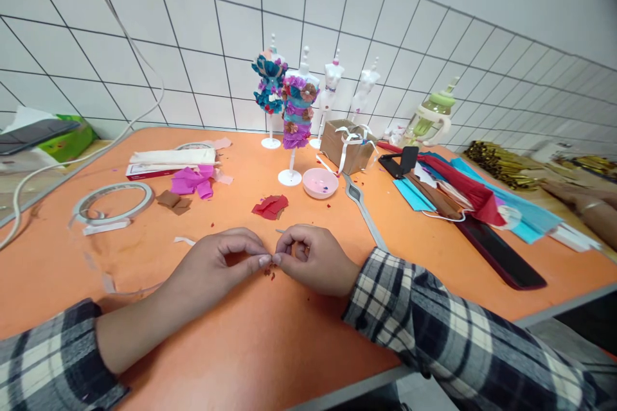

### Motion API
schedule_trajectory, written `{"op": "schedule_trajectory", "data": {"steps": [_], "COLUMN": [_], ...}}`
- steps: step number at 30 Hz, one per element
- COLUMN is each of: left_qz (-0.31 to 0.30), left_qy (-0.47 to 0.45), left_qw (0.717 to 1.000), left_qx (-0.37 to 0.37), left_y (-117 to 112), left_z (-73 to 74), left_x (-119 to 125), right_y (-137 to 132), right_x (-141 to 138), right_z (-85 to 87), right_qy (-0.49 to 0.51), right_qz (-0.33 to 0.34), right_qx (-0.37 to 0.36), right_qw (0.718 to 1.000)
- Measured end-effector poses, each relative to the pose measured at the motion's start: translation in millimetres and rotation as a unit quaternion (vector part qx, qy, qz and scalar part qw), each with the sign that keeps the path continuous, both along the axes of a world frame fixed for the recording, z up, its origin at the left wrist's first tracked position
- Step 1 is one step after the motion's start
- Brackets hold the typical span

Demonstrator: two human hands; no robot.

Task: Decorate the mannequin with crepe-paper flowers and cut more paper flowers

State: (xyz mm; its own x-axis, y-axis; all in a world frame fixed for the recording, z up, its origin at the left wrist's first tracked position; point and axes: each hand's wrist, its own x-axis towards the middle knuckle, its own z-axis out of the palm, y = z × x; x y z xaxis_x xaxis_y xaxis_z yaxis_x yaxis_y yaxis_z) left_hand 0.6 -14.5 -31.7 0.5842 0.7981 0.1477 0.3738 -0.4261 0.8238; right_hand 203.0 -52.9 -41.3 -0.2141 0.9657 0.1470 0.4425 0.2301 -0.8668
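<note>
My left hand (231, 260) and my right hand (313, 257) meet fingertip to fingertip above the orange table (202, 359). Both are closed in a pinch, and whatever lies between the fingertips is too small to make out. A thin grey tip (280, 231) sticks out beside my right hand; the rest of it is hidden. Tiny dark red scraps (270, 273) lie just below the fingertips. Beyond my hands is a small stack of red paper pieces (270, 207). A pink bowl (321, 183) with small bits in it stands farther back.
Mini dress forms (299, 112), two covered in paper flowers, stand near the tiled wall. A cardboard box (349, 144) holds white ribbon. Tape rolls (113, 202) and purple paper (193, 181) lie left; a phone (501, 253), coloured paper and a bottle (431, 117) are right. Another person's arm (585, 205) shows far right.
</note>
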Motion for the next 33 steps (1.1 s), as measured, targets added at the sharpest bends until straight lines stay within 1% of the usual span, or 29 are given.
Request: {"op": "schedule_trajectory", "data": {"steps": [4, 7, 10, 15, 17, 22, 27, 33], "left_qz": [0.008, 0.009, 0.007, 0.002, 0.002, 0.002, 0.01, -0.002], "left_qy": [-0.008, -0.005, -0.004, -0.003, 0.0, -0.009, -0.004, 0.005], "left_qw": [1.0, 1.0, 1.0, 0.999, 0.999, 0.998, 1.0, 1.0], "left_qx": [-0.011, -0.015, -0.021, -0.043, -0.049, -0.054, -0.023, 0.003], "left_y": [2.7, 4.0, 4.3, 3.0, 2.1, 0.5, 0.3, -1.7], "left_z": [-0.7, -1.4, -2.1, -0.1, 1.3, 2.5, 1.7, 4.0], "left_x": [-1.2, -1.7, -2.1, -1.0, -0.1, 1.3, 0.7, 0.3], "right_y": [2.4, 4.1, 3.9, 1.5, 1.2, 2.9, 4.0, 2.9], "right_x": [1.5, 2.6, 3.0, 1.8, 1.4, 2.3, 3.0, 1.2], "right_z": [-1.3, -1.7, -1.1, 0.1, -0.8, -4.0, -3.6, -0.9], "right_qy": [0.049, 0.059, 0.046, 0.01, -0.01, -0.011, 0.018, 0.027], "right_qz": [0.005, -0.003, -0.011, 0.005, 0.013, 0.011, 0.02, 0.028], "right_qx": [-0.082, -0.104, -0.086, 0.046, 0.071, 0.064, 0.011, 0.001], "right_qw": [0.995, 0.993, 0.995, 0.999, 0.997, 0.998, 1.0, 0.999]}}
